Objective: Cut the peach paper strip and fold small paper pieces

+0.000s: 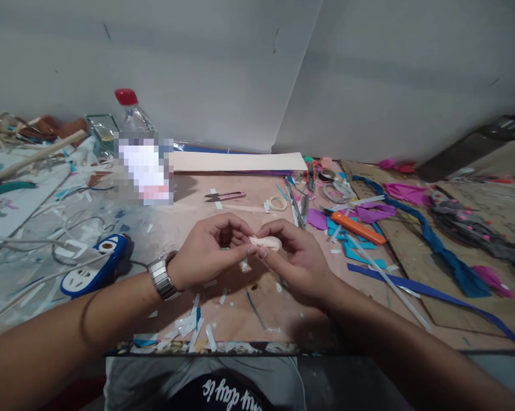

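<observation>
While the fingertips of the left hand [210,246] and the right hand [302,258] pinch it, a small peach piece [272,244], pale, folded and rounded at one end, is in front of the thread snips [225,196], slightly rightward.

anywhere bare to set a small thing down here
Tabletop between the snips and cream strip looks bare; so does brown board between the orange cutter and crumpled blue ribbon. It's crowded below the left hand, with white scraps, and around the purple scraps.
</observation>
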Demonstrator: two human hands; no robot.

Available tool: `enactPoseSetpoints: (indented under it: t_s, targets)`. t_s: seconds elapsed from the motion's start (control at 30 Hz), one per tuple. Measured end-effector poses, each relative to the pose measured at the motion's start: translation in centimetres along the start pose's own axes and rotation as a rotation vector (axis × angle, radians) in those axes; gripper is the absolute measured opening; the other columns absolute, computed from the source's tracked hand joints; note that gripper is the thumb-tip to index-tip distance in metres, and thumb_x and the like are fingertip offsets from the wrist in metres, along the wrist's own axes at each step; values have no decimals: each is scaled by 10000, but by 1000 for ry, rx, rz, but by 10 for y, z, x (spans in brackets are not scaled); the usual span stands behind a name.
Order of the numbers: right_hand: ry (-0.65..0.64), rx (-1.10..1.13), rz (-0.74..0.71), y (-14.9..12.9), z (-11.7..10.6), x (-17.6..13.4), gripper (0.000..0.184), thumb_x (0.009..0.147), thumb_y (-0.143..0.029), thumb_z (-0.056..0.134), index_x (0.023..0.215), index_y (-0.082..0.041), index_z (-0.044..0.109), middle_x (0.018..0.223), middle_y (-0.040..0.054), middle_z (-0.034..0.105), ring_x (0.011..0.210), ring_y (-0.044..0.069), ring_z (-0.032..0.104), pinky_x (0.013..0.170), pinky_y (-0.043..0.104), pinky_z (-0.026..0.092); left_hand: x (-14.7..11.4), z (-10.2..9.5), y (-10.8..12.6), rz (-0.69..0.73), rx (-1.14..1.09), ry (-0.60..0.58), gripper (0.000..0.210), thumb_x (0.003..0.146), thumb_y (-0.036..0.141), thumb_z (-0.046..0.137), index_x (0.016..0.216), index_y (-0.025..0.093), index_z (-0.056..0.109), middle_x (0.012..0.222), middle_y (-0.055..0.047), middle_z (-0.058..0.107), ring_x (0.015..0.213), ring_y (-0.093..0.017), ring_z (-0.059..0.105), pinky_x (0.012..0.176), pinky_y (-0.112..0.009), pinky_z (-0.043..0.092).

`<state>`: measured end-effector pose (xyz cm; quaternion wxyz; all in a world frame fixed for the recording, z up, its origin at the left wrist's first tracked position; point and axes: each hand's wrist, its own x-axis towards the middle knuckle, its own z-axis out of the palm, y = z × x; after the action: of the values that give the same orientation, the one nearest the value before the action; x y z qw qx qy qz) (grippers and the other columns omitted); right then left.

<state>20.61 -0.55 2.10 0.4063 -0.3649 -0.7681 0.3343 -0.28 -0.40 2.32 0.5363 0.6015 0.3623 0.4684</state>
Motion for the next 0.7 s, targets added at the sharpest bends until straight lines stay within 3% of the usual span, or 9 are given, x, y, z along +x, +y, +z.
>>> enactPoseSetpoints:
  t_s: [0.3, 0.5, 0.7]
  targets:
    - [14, 28, 71, 1, 2, 0, 85, 969, -254, 662, 1047, -229, 680, 969, 18, 713, 874, 174, 666, 793, 288, 505, -2, -2, -5, 128, 94, -78, 159, 857, 138, 729, 966, 164, 616, 837, 7, 665, 727, -87, 648, 708, -206, 563]
    - [6, 44, 88, 3, 3, 0, 98, 965, -232, 643, 1058, -231, 678, 975, 18, 712, 892, 178, 667, 814, 295, 496, -2, -11, -12, 470, 511, -185, 191, 899, 115, 652, 1079, 178, 651, 959, -42, 717, 850, -152, 673, 795, -292, 547]
    - [37, 24, 89, 1, 3, 1, 95, 940, -182, 632, 1006, -227, 684, 955, 11, 712, 892, 173, 661, 826, 289, 491, 2, -16, -18, 672, 625, -214, 185, 955, 96, 582, 1093, 178, 675, 1000, -67, 723, 922, -167, 673, 816, -283, 553]
